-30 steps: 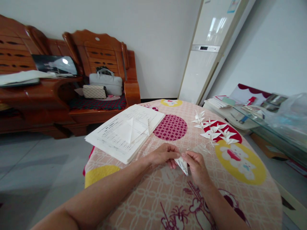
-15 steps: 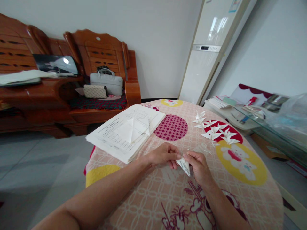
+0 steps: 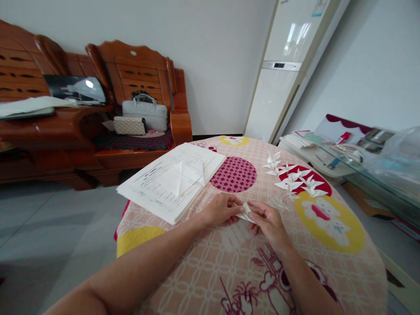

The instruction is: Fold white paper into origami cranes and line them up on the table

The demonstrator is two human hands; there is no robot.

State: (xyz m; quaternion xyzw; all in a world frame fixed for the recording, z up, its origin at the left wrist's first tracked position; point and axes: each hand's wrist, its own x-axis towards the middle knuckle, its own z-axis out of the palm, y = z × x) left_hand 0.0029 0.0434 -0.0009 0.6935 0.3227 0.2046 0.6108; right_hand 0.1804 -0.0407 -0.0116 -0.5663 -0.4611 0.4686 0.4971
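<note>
A small piece of folded printed paper (image 3: 246,213) is held between my two hands, just above the tablecloth (image 3: 197,271). My left hand (image 3: 222,208) pinches its left side with thumb and fingers. On its right side, my right hand (image 3: 268,219) grips it, with the thumb on top and fingers partly behind. Parts of the paper are covered by my fingers. Several white paper cranes (image 3: 293,178) lie beyond my right hand. Left of my hands is a stack of printed sheets (image 3: 147,188), with a folded paper square (image 3: 180,177) on top.
Thin paper scraps (image 3: 280,203) lie beyond my right hand. A glass-topped stand (image 3: 364,175) with a plastic bag (image 3: 397,153) stands to the right. Wooden chairs (image 3: 138,57) with bags (image 3: 147,113) are at the back left. A tall white cabinet unit (image 3: 272,96) stands behind the table.
The folded paper has turned in my hands: its point hung down toward me before, and now it lies flatter, pointing right. My right hand has shifted its grip.
</note>
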